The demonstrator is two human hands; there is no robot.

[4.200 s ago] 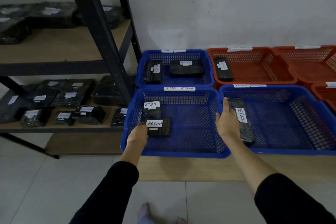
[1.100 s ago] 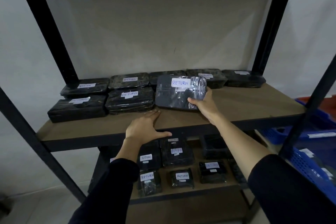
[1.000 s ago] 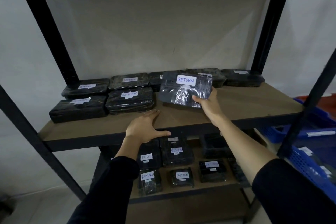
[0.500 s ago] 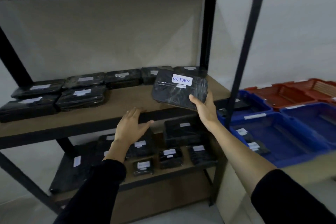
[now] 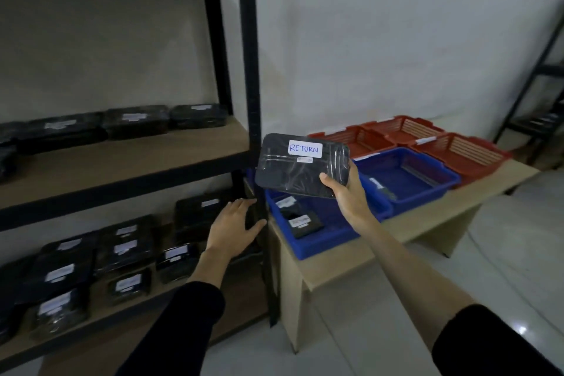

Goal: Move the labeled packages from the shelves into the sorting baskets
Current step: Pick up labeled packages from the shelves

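Since half a second ago the black package [image 5: 300, 166] with the white RETURN label [image 5: 305, 149] has left the upper shelf [image 5: 128, 159] and now sits at mid-frame, just right of the black shelf post [image 5: 251, 101], held in the air above the near blue basket [image 5: 323, 238]. The right hand [image 5: 346, 192] grasps it at its lower right corner, thumb on the top face and fingers curled underneath. The left hand [image 5: 233, 227] has dropped lower too; it is released, fingers straight and spread, in front of the post near the lower shelf, and whether it touches the post cannot be told. Two labeled packages [image 5: 300, 221] lie in the near blue basket. Right of it stand another blue basket [image 5: 409, 172] and red baskets [image 5: 457, 151] on a low wooden table [image 5: 335, 265]. More wrapped packages [image 5: 122, 250] fill the lower left of the frame.
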